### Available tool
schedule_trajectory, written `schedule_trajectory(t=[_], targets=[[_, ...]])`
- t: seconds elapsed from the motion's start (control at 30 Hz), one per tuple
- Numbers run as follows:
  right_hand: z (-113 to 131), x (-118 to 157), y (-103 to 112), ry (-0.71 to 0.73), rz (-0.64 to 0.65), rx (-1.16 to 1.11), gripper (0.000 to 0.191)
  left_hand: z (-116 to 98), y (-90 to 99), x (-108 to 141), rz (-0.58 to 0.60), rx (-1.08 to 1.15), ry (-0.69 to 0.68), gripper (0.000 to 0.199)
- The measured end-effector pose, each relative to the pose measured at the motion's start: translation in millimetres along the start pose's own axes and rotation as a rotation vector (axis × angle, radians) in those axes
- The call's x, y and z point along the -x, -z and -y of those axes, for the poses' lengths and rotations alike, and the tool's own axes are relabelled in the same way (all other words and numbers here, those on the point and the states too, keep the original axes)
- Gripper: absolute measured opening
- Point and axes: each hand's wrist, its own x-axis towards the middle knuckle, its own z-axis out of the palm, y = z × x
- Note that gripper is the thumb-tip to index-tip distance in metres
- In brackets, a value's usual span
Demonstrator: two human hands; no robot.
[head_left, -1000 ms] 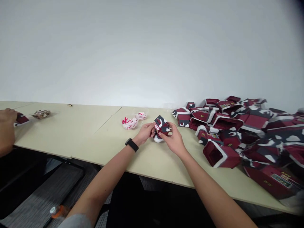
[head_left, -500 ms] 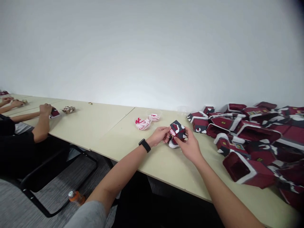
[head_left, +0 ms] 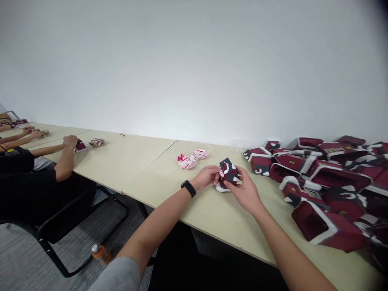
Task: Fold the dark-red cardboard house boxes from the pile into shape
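A small maroon house [head_left: 232, 171] with a dark roof and white snow-like trim is tilted just above the table or resting on it; I cannot tell which. My right hand [head_left: 245, 190] grips it from the right, thumb on the near side and fingers behind. At its left side, the fingers of my left hand [head_left: 207, 178] pinch together at a small red-and-white striped piece [head_left: 222, 173] against the house wall. My fingertips partly cover that piece. Beyond my left hand sit two clear bowls holding similar red-and-white pieces, a nearer bowl [head_left: 186, 161] and a farther bowl [head_left: 201, 153].
Many maroon houses [head_left: 332, 173] with white edges lie heaped on the right of the cream table [head_left: 157, 178]. To the left, a co-worker's hands [head_left: 70, 141] hold a similar house beside a bowl of brown bits [head_left: 97, 142]. An orange bottle [head_left: 102, 254] stands on the floor by a chair.
The whole view has shifted slightly, moving the scene right and a little down. The house has turned a little in my hands; both hands keep their places on it.
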Motion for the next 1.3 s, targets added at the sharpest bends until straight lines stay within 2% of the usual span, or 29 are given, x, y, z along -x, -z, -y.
schedule_trajectory(t=[0.27, 0.47, 0.57, 0.73, 0.8, 0.87, 0.93, 1.0, 1.07, 1.17, 1.3], targets=[[-16, -4, -4, 0.038, -0.011, 0.045, 0.065, 3, -0.2, 0, -0.038, -0.084, 0.074, 0.039], [-9, -2, -3, 0.030, 0.001, 0.063, 0.064, 0, -0.3, 4, -0.066, -0.252, 0.058, 0.043], [-3, -2, -1, 0.022, -0.020, 0.002, 0.063, 0, 0.4, 3, -0.163, -0.386, -0.011, 0.047], [7, -7, 8, -0.023, -0.287, -0.142, 0.053, -1, 2.2, 0, -0.378, -0.621, -0.263, 0.057], [13, -8, 13, -0.062, -0.340, -0.254, 0.047, -3, 2.7, 0, -0.427, -0.676, -0.320, 0.060], [20, -6, 16, -0.118, -0.352, -0.341, 0.046, -4, 2.8, 1, -0.470, -0.708, -0.366, 0.055], [27, -3, 17, -0.163, -0.362, -0.370, 0.050, -4, 2.6, 2, -0.502, -0.721, -0.439, 0.040], [32, 0, 17, -0.198, -0.372, -0.366, 0.054, -4, 2.4, 2, -0.489, -0.686, -0.485, 0.021], [33, 1, 16, -0.233, -0.390, -0.379, 0.057, -4, 2.3, 3, -0.439, -0.612, -0.454, 0.015], [30, 0, 17, -0.271, -0.429, -0.433, 0.058, -4, 1.6, 4, -0.451, -0.605, -0.404, 0.018], [29, 0, 20, -0.280, -0.399, -0.415, 0.045, -6, -0.6, 7, -0.554, -0.762, -0.407, 0.049]])
